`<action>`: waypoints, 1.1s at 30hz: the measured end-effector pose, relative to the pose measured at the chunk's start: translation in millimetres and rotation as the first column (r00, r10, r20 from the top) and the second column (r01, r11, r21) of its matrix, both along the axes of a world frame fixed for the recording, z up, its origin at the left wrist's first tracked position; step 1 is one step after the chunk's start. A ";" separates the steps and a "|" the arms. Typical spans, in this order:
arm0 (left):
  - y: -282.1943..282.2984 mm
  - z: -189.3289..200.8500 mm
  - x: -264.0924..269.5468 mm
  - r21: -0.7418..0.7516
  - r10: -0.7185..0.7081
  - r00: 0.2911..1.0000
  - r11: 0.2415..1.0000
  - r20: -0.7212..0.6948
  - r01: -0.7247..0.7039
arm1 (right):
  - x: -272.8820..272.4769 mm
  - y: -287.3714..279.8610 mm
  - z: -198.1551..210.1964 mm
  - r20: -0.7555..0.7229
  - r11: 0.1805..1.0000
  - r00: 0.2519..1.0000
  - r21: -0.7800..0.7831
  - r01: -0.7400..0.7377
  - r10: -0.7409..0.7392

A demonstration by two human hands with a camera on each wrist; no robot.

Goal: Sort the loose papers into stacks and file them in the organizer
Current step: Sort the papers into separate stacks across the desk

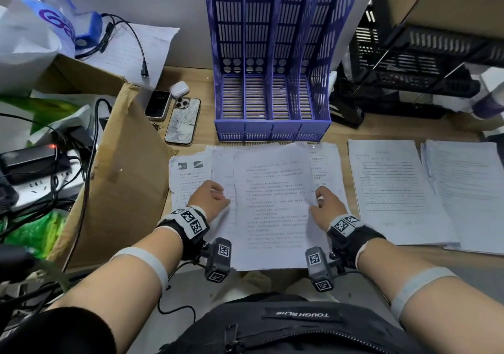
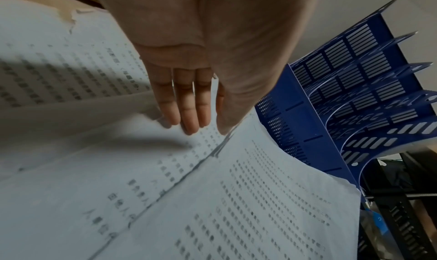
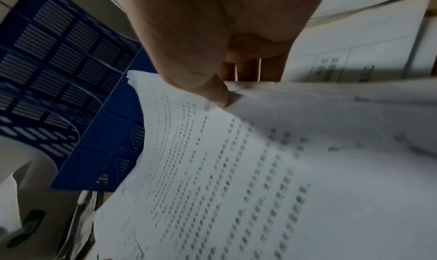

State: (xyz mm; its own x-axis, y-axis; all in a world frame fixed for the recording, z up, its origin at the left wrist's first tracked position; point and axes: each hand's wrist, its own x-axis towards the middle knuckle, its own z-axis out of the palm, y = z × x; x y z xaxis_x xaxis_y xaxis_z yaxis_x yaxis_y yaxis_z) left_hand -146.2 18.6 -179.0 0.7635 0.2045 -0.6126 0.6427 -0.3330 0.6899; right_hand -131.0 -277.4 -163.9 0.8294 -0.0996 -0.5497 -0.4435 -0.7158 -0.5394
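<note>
A loose pile of printed papers [image 1: 191, 179] lies on the desk in front of the empty blue organizer [image 1: 272, 80]. The top sheet [image 1: 272, 203] sits between my hands. My left hand [image 1: 211, 198] is at its left edge; in the left wrist view the fingers [image 2: 189, 114] are straight, with their tips on a lower sheet [image 2: 94, 170] and the thumb at the top sheet's [image 2: 248, 198] edge. My right hand [image 1: 324, 203] pinches the top sheet's [image 3: 236, 170] right edge, thumb [image 3: 212, 88] on top and fingers underneath. Two neater stacks [image 1: 392, 190] [image 1: 469, 190] lie to the right.
An open cardboard box [image 1: 122, 176] stands at the left, with a power strip and cables [image 1: 41, 179] beyond it. Two phones [image 1: 182, 120] [image 1: 158, 105] and an earbud case [image 1: 179, 89] lie left of the organizer. Black crates [image 1: 422, 61] stand at the back right.
</note>
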 end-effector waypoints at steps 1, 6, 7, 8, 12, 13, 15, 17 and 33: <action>-1.0 -1.2 2.4 -0.016 0.009 1.000 1.000 -0.009 -0.009 | 1.1 -4.1 3.5 0.015 0.999 1.000 0.038 0.020 -0.021; -18.2 16.1 22.9 0.056 -0.050 0.997 0.997 0.061 0.046 | 13.3 -16.8 36.5 0.145 0.995 0.989 0.098 -0.021 0.007; -23.7 24.6 29.6 0.113 -0.070 0.987 0.992 0.145 0.054 | 17.1 -18.3 43.8 0.165 0.996 0.986 0.089 -0.030 0.015; -29.9 35.9 36.5 0.142 -0.098 0.968 0.988 0.230 0.066 | 21.4 -19.8 50.6 0.178 0.996 0.984 0.081 -0.043 0.028; -49.7 69.5 73.0 0.158 -0.276 0.912 0.959 0.304 0.237 | 42.2 -24.7 73.9 0.213 0.990 0.969 0.043 -0.136 0.124; -53.0 76.2 81.8 0.197 -0.333 0.899 0.938 0.284 0.285 | 47.1 -26.6 78.3 0.218 0.989 0.967 0.039 -0.143 0.131; -58.6 90.2 96.0 0.275 -0.414 0.868 0.899 0.274 0.341 | 53.0 -30.7 87.7 0.222 0.989 0.966 0.038 -0.144 0.132; -62.1 98.4 105.9 0.293 -0.470 0.840 0.871 0.270 0.393 | 56.3 -36.3 96.4 0.236 0.988 0.962 0.034 -0.149 0.137; -116.5 69.9 92.1 -0.527 -0.215 0.976 0.833 -0.034 0.166 | 13.8 -110.3 84.2 0.195 0.936 0.925 0.199 0.289 -0.327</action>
